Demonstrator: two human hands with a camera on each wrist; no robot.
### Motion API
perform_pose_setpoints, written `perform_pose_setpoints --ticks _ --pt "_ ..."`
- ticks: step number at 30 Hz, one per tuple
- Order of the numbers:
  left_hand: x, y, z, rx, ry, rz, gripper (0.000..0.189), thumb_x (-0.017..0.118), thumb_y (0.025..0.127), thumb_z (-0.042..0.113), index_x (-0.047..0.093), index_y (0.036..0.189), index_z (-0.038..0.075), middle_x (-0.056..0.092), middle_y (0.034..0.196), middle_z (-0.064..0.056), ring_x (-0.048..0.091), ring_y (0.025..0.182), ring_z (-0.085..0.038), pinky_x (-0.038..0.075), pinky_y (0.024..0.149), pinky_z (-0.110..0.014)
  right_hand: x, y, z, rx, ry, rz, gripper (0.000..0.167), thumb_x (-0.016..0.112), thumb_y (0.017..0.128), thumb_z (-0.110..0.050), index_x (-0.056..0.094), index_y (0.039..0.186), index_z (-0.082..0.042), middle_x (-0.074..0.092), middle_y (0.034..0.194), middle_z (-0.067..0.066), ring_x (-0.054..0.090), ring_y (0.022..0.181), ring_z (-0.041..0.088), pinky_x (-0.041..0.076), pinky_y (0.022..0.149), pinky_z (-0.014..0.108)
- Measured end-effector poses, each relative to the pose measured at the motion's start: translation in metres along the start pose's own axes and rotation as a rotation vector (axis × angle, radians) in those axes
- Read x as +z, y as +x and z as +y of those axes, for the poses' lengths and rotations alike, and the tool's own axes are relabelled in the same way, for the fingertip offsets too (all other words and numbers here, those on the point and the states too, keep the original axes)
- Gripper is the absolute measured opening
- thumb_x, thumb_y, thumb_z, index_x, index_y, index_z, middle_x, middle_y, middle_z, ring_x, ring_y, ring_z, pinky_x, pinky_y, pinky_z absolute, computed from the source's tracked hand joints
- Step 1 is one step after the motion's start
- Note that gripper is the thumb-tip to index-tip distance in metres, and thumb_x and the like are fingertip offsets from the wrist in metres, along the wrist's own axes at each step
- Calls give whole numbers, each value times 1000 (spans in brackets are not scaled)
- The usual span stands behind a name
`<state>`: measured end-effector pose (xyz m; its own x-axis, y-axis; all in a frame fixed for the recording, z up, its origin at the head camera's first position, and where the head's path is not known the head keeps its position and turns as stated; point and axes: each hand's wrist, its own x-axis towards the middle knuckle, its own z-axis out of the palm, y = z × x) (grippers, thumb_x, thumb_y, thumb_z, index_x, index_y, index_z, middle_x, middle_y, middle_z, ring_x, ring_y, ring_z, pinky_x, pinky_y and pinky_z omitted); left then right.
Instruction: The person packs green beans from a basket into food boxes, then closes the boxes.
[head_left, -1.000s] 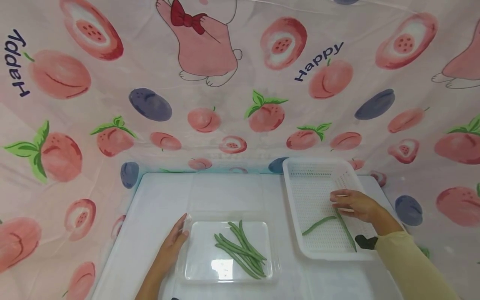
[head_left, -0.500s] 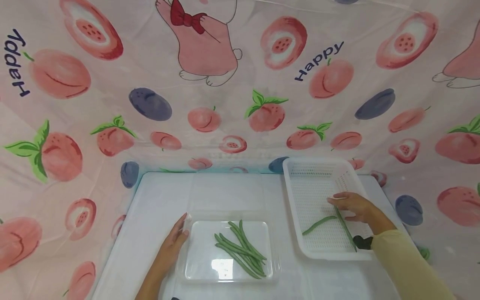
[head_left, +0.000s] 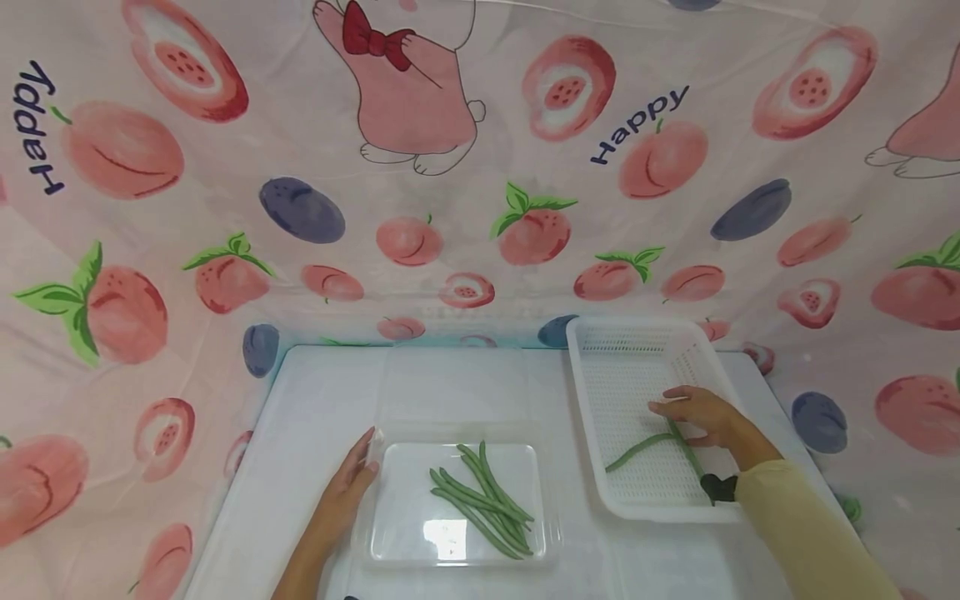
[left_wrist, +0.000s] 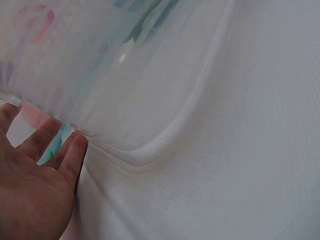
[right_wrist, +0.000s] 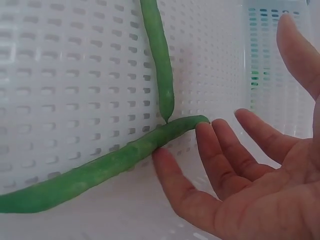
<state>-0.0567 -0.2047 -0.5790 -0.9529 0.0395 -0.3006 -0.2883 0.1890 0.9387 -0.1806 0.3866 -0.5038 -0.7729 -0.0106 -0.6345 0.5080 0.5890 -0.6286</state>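
Note:
My left hand [head_left: 341, 492] rests with extended fingers against the left side of a clear plastic container [head_left: 393, 537]; the left wrist view shows the fingertips at its rim [left_wrist: 120, 152]. Several green beans [head_left: 483, 500] lie crossed inside the container. Over the white perforated basket [head_left: 587, 417] is my right hand [head_left: 712, 417]. Two green beans remain visible in there, one slanting to the left [head_left: 637, 450]. In the right wrist view, fingertips touch the end of the other green bean [right_wrist: 100, 167] from one side, while the thumb [right_wrist: 297, 55] stands well apart from it.
A white tabletop [head_left: 315, 392] bears both containers, the clear one left of the basket. Behind and at both sides hangs a pink fruit-print cloth [head_left: 465, 200]. The basket's far end nearly meets the cloth.
My right hand has shifted slightly left and toward me inside the basket, its fingers spreading apart. Left hand and container stay where they were.

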Motion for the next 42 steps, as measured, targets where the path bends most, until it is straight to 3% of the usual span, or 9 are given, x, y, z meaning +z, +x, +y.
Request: perform_pose_setpoints --ticks 7,16,27,35,42 --pt "1 0 1 -8 17 11 57 52 104 48 31 157 46 33 167 -6 39 147 -46 54 99 -63 2 4 6 -23 12 28 99 71 92 -52 23 154 8 31 155 36 36 141 53 48 105 64" --pt "2 1 -1 -9 37 20 58 51 104 49 29 158 45 32 168 -7 37 148 -46 52 101 -64 9 0 4 -40 60 17 83 70 97 -37 27 152 8 37 150 36 45 134 48 49 104 65" --pt "2 1 0 -11 37 17 57 51 105 49 29 158 45 31 168 -6 37 149 -46 51 102 -64 4 5 17 -22 47 13 69 70 98 -24 37 149 10 59 136 28 64 111 27 55 101 54" --pt "1 1 -1 -5 30 11 59 51 103 52 29 158 45 31 168 -8 38 148 -47 52 101 -64 2 3 18 -36 62 10 61 69 99 -22 44 144 11 67 120 16 63 99 20 60 84 33" --pt "1 -1 1 2 7 0 57 51 105 47 30 157 45 32 167 -8 39 147 -47 54 99 -64 1 -1 15 -78 136 -37 44 72 97 -24 58 125 7 68 95 2 60 84 16 55 72 27"
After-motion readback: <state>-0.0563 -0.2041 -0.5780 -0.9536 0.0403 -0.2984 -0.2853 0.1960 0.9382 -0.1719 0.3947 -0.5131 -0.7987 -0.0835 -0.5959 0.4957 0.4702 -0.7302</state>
